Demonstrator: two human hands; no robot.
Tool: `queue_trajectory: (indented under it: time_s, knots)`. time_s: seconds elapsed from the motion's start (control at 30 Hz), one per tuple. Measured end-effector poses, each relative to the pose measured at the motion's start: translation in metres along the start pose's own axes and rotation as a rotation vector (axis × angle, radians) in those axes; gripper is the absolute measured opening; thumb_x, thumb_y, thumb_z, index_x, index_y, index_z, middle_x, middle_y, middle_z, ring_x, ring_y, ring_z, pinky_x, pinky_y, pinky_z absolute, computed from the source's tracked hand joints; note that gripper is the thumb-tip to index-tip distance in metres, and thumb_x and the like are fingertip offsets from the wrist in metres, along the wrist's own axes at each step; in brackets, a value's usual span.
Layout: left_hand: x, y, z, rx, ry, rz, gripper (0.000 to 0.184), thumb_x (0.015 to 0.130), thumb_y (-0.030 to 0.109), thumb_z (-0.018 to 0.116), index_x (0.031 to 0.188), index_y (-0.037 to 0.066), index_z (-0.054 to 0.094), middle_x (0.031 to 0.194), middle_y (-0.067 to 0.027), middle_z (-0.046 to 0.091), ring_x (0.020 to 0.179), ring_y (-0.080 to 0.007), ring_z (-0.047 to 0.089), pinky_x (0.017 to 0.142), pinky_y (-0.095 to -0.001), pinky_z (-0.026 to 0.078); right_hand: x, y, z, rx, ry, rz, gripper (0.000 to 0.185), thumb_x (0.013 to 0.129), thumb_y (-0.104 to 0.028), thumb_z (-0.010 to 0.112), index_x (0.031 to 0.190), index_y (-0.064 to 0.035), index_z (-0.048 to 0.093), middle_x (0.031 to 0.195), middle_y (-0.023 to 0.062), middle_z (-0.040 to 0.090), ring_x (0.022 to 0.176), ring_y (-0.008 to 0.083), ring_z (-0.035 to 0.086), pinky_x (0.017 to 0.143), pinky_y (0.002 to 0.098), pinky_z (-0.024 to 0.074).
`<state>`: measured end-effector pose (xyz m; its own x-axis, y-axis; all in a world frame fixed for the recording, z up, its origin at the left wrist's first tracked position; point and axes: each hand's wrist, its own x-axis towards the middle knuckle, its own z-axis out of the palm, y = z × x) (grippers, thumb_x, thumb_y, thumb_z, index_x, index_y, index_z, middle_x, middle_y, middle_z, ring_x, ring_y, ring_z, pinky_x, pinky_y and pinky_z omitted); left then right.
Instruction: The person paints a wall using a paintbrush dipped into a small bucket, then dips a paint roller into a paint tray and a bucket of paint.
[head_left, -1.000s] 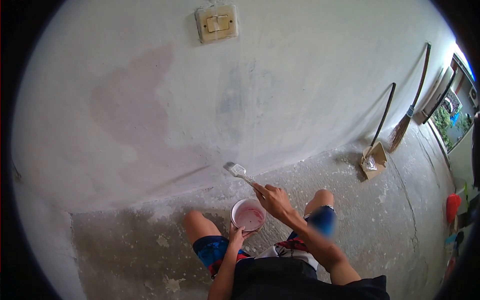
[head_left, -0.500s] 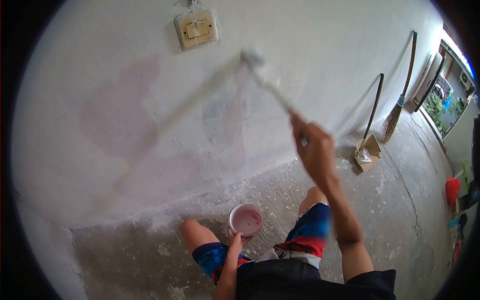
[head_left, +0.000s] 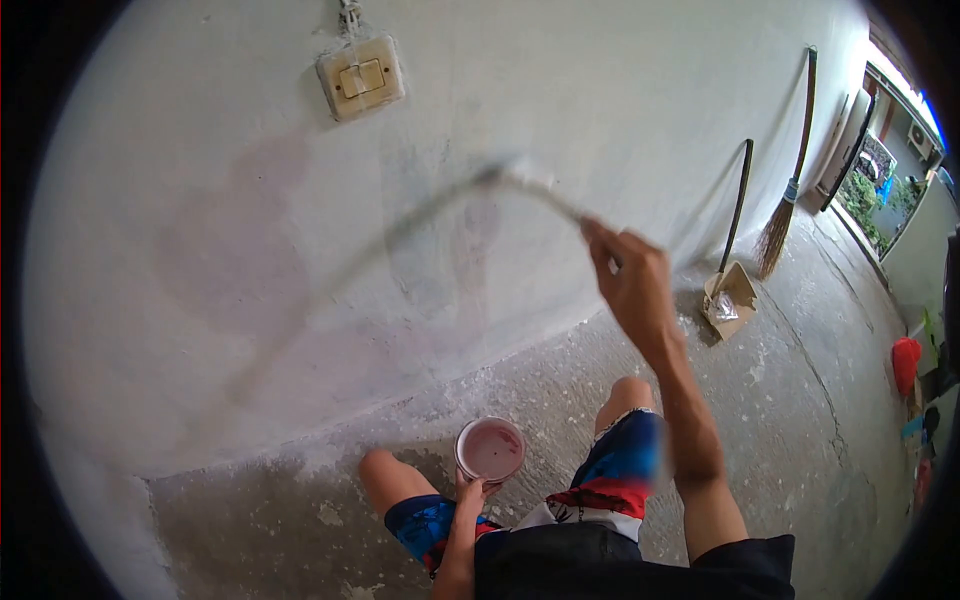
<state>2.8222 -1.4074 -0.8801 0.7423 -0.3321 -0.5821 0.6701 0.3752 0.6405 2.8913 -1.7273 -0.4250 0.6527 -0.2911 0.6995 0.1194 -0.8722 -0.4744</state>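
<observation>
My right hand is closed round the thin handle of a paintbrush, raised in front of the wall. Motion smears the brush's whitish head, which is at the wall, though firm contact is hard to make out. My left hand grips a small round tub from its near side, between my knees. Inside the tub is a pale pinkish coating with redder smears. The whitish wall bears faded pink patches and a greyish, damp-looking strip below the brush.
A yellowed light switch is mounted on the wall at upper left. To the right, a long-handled dustpan and a broom lean on the wall. A red object is at far right. The concrete floor is speckled and cracked.
My right hand's brush has moved down along the wall, its head now lower below the switch. The view has shifted slightly. My left hand still holds the tub in about the same place.
</observation>
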Motion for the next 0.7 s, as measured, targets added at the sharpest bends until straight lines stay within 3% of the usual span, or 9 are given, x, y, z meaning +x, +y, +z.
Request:
queue_trajectory:
  time_s: [0.07, 0.2, 0.27, 0.37, 0.47, 0.57, 0.7]
  knots:
    - [0.002, 0.002, 0.002, 0.016, 0.019, -0.042, 0.067, 0.090, -0.010, 0.050, 0.144, 0.020, 0.023, 0.127, -0.0246, 0.051, 0.096, -0.0427, 0.068, 0.074, -0.0541, 0.062, 0.015, -0.017, -0.015, -0.050, 0.215, -0.050, 0.027, 0.092, -0.007, 0.066, 0.119, -0.0059, 0.069, 0.066, 0.0118, 0.061, 0.050, 0.0164, 0.055, 0.047, 0.0334, 0.0439]
    - [0.002, 0.003, 0.001, -0.009, 0.029, -0.051, 0.068, 0.090, -0.010, 0.051, 0.145, 0.019, 0.024, 0.124, -0.0245, 0.053, 0.094, -0.0418, 0.069, 0.072, -0.0526, 0.063, -0.019, 0.007, 0.011, -0.068, 0.106, -0.151, 0.039, 0.092, -0.004, 0.064, 0.131, -0.0022, 0.059, 0.068, 0.0093, 0.058, 0.051, 0.0142, 0.053, 0.040, 0.0315, 0.0405]
    - [0.002, 0.004, -0.001, -0.030, 0.020, -0.066, 0.069, 0.091, -0.010, 0.052, 0.146, 0.020, 0.023, 0.123, -0.0245, 0.054, 0.092, -0.0409, 0.069, 0.072, -0.0525, 0.063, -0.066, 0.050, 0.057, -0.004, -0.059, -0.146, 0.042, 0.094, -0.007, 0.060, 0.135, -0.0011, 0.054, 0.070, 0.0148, 0.058, 0.051, 0.0248, 0.055, 0.044, 0.0393, 0.0462]
    - [0.000, 0.006, 0.007, 0.104, 0.136, -0.053, 0.071, 0.088, -0.009, 0.059, 0.146, 0.017, 0.026, 0.124, -0.0233, 0.054, 0.091, -0.0393, 0.069, 0.068, -0.0507, 0.064, -0.151, 0.090, 0.101, -0.060, -0.364, 0.106, 0.032, 0.093, -0.009, 0.060, 0.125, -0.0074, 0.064, 0.073, 0.0208, 0.061, 0.061, 0.0383, 0.060, 0.052, 0.0463, 0.0476]
    - [0.007, -0.004, 0.006, 0.352, 0.253, 0.096, 0.063, 0.087, -0.008, 0.064, 0.138, 0.012, 0.035, 0.121, -0.0237, 0.056, 0.097, -0.0386, 0.067, 0.068, -0.0480, 0.064, -0.191, 0.138, 0.122, -0.037, -0.533, 0.091, 0.024, 0.093, -0.010, 0.060, 0.116, -0.0076, 0.068, 0.075, 0.0217, 0.062, 0.062, 0.0403, 0.061, 0.055, 0.0469, 0.0476]
    - [0.005, -0.007, 0.010, 0.328, 0.322, 0.148, 0.070, 0.084, -0.005, 0.070, 0.142, 0.010, 0.034, 0.123, -0.0243, 0.055, 0.097, -0.0363, 0.067, 0.066, -0.0465, 0.064, -0.154, 0.121, 0.103, -0.020, -0.503, 0.148, 0.019, 0.093, -0.009, 0.061, 0.108, -0.0052, 0.070, 0.078, 0.0221, 0.064, 0.064, 0.0379, 0.062, 0.056, 0.0450, 0.0481]
    - [0.006, -0.011, 0.007, 0.329, 0.386, 0.116, 0.077, 0.083, -0.004, 0.071, 0.147, 0.011, 0.029, 0.127, -0.0226, 0.054, 0.097, -0.0350, 0.067, 0.067, -0.0457, 0.065, -0.039, 0.043, 0.021, 0.100, -0.022, -0.010, 0.026, 0.089, -0.005, 0.066, 0.115, -0.0054, 0.070, 0.071, 0.0152, 0.061, 0.054, 0.0234, 0.057, 0.049, 0.0375, 0.0452]
